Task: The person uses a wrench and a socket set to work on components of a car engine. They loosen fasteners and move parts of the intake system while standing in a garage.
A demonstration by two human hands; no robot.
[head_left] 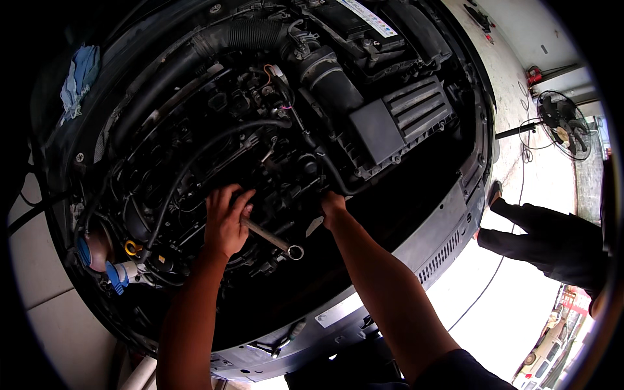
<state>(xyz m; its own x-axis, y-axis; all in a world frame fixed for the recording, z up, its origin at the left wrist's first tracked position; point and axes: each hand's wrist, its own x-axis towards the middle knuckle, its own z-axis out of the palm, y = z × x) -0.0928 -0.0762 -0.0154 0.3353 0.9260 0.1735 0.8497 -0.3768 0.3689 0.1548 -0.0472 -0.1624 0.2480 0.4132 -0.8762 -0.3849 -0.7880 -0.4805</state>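
Left hand (227,222) is half-curled over the engine (221,153), ring wrench (272,240) held under its thumb, ring end poking toward 4 o'clock. Right hand (334,212) dips into the dark, can't tell its grip; flat metal piece (314,226) at its 8 o'clock, airbox (383,130) at 1.

Car workshop; exposed engine (221,153) and wrench (270,238) show it.

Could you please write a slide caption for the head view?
Left hand on a ring-ended wrench, right hand beside a black hose, at a car engine.
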